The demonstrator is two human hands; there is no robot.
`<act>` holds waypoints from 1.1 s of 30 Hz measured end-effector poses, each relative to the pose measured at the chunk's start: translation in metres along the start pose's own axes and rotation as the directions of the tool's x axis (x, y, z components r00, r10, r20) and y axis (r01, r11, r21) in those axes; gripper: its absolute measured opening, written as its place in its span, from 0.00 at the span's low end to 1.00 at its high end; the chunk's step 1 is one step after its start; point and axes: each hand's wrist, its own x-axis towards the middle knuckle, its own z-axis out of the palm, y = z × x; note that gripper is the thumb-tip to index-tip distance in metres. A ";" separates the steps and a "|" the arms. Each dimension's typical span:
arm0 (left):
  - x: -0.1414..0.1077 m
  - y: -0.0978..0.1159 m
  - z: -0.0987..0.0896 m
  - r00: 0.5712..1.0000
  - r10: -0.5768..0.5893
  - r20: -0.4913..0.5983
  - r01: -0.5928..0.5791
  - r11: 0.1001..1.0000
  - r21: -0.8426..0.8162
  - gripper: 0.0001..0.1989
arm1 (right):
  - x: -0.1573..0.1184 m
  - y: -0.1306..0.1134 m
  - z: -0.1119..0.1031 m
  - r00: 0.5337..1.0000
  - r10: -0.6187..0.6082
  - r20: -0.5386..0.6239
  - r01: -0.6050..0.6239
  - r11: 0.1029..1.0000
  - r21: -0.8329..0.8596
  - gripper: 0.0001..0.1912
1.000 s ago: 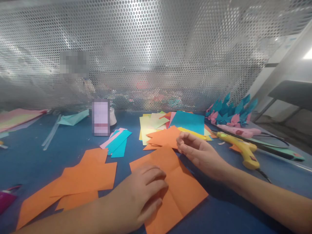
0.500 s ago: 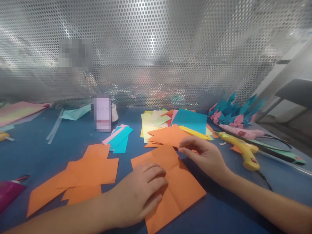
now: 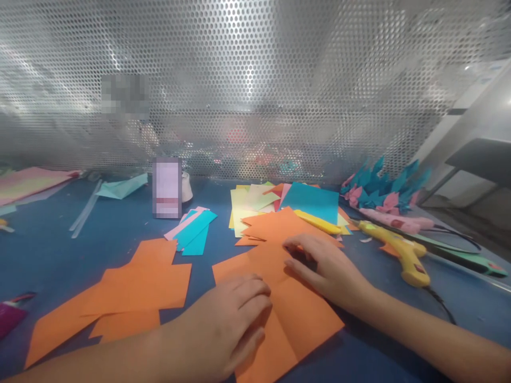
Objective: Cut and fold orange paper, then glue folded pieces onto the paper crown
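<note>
A creased orange sheet (image 3: 295,314) lies flat in front of me. Across its left part rests my left hand (image 3: 235,319), fingers slightly curled and spread on the paper. My right hand (image 3: 327,271) is over the sheet's upper right part, its thumb and fingertips apart with nothing seen between them. Just beyond the fingers of that hand is a stack of orange paper (image 3: 275,226). More orange pieces (image 3: 139,282) overlap on the left, beside my left forearm.
Coloured sheets (image 3: 311,201), a yellow cutter (image 3: 319,222), a yellow glue gun (image 3: 411,258) and blue-pink folded paper (image 3: 383,186) lie right. A phone (image 3: 166,186) stands behind blue strips (image 3: 197,231). A perforated metal panel (image 3: 247,80) borders the back.
My right hand has moved from the edge of the orange stack down and left, over the creased sheet. My left hand stays nearly in place. The view has shifted slightly.
</note>
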 end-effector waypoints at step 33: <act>-0.009 -0.013 0.011 0.964 -0.261 0.045 0.261 0.965 0.013 0.30 | -0.006 -0.001 0.014 0.773 -0.619 0.137 0.634 0.758 -0.156 0.16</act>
